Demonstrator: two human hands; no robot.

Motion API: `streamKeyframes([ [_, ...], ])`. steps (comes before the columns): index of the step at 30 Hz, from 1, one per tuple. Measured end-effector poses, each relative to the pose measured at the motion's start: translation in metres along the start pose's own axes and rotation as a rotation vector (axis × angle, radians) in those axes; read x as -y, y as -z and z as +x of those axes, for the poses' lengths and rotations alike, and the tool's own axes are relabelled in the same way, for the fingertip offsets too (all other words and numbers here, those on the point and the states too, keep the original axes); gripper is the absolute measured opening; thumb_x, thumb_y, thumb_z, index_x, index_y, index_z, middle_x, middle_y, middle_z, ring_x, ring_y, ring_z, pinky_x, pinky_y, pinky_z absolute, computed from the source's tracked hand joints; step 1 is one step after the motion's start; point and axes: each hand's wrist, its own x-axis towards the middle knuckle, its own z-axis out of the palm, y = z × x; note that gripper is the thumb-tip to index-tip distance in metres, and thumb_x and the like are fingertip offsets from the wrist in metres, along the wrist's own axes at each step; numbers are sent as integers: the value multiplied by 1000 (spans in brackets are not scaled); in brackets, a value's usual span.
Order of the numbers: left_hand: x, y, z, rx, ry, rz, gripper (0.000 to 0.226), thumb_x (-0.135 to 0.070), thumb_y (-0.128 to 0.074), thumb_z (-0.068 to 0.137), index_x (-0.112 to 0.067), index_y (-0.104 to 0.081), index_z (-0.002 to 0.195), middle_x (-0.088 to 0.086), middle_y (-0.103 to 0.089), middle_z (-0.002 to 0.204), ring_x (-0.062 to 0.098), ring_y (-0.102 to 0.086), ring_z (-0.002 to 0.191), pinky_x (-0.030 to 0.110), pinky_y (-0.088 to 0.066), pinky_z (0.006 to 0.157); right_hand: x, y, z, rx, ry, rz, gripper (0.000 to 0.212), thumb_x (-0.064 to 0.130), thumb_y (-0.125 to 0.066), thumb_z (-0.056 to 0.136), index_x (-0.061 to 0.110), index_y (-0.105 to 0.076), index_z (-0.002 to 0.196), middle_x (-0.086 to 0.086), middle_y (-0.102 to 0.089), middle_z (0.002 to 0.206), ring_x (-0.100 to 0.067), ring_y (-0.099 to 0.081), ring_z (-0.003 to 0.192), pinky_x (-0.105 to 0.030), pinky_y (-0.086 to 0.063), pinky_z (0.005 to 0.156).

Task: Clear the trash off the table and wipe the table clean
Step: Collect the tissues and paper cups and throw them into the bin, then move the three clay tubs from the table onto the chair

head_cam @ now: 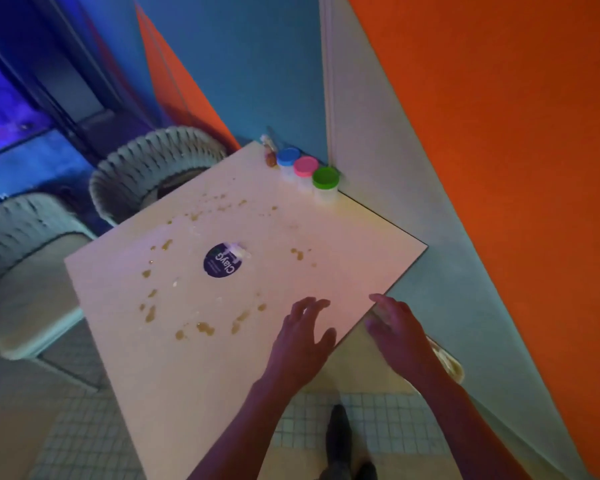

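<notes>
Hovering both empty, spread-fingered hands, left hand [300, 336] and right hand [400, 332], we are risking smearing brown spills [205, 328] beyond our fingertips, cloth lacking.

The table [343, 258] has a smooth, faintly glossy pale top with a thin dark edge, blotched with brownish stains [205, 328]. The three jars [305, 171] look like plastic, with smooth coloured lids. The chairs [153, 168] are woven wicker, and the floor [388, 424] is small matt tiles.

Both hands, left hand [300, 336] and right hand [400, 332], spread over stained desk [187, 393]; round sticker [221, 260] mid-desk, three tubs [305, 173] at far corner.
</notes>
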Motion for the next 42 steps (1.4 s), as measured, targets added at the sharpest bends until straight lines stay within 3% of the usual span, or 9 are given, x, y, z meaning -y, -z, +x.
streamKeyframes([
  [2,6,10,-16,-36,29,-8,53,-41,-59,96,-38,-41,145,-10,-34,153,16,-45,133,41,-49,103,9,-7,-7,16,15,18,41,31,-62,94,31,-53,134,0,-50,122,-19,-57,114,-40,-49,97],
  [7,18,29,-53,-120,92,-25,52,-41,-60,96,-39,-42,144,-9,-35,153,16,-45,134,40,-47,106,31,-20,-23,53,68,-14,41,30,-63,94,28,-53,134,0,-49,121,-15,-54,106,-28,-41,85],
  [13,44,58,-80,-180,145,-38,52,-41,-62,95,-38,-42,143,-8,-37,152,17,-47,133,40,-48,105,58,-46,-36,119,118,3,42,31,-62,94,32,-51,134,0,-50,124,-17,-56,110,-35,-51,88],
  [20,92,104,-96,-215,165,-40,52,-41,-62,95,-40,-42,143,-10,-39,151,16,-49,130,39,-48,104,99,-96,-40,143,116,10,40,30,-63,93,32,-52,132,2,-50,122,-15,-57,108,-34,-50,89],
  [30,201,179,-93,-156,85,-94,51,-41,-62,94,-42,-43,141,-14,-41,147,12,-49,129,35,-48,103,167,-212,-38,86,21,59,40,28,-64,94,32,-53,132,0,-53,123,-17,-60,105,-29,-45,82],
  [42,246,234,-72,-84,5,-72,52,-36,-63,95,-35,-46,143,-8,-43,148,15,-48,131,30,-43,104,198,-244,-44,-31,-54,134,38,26,-66,92,33,-54,127,-2,-53,119,-19,-63,98,-28,-44,81],
])
